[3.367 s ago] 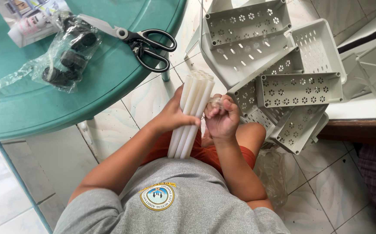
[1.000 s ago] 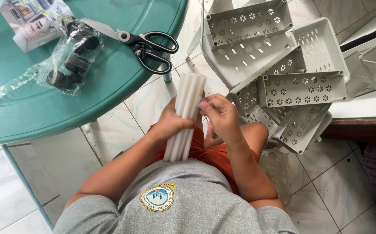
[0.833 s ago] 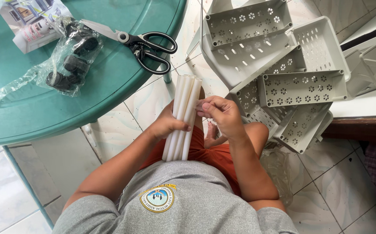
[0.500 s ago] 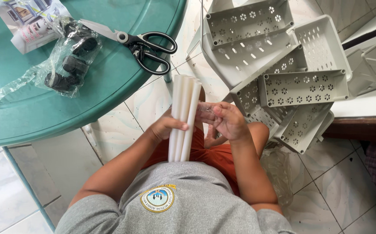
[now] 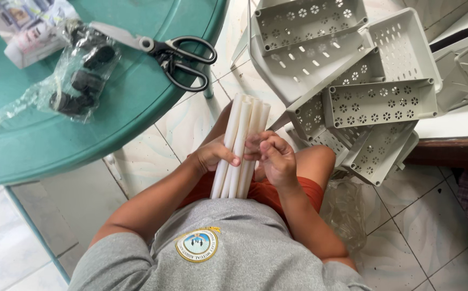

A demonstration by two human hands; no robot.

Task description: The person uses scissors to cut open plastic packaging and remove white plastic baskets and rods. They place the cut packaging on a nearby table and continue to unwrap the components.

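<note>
My left hand point(image 5: 212, 156) is wrapped around the bundle of white tubes point(image 5: 240, 145), fingers curled across the front of it, holding it upright against my lap with the lower ends resting on my orange shorts point(image 5: 266, 191). My right hand point(image 5: 276, 156) sits just beside it on the right, fingertips pinched narrow against the tubes' side — whether they have hold of a thin clear wrap there I cannot tell, it is too fine to see.

To do this well, I judge the left grip should stay firm and low so the tubes don't fan out, while the right fingers work only at the surface, pulling away from the bundle rather than along it.

The scissors point(image 5: 174, 54) lie near the right edge of the green table point(image 5: 137, 108), well apart from my hands — the clear bag of black parts point(image 5: 77, 81) lies further left on it. Grey perforated trays point(image 5: 352, 81) are stacked on the floor beside my right knee
</note>
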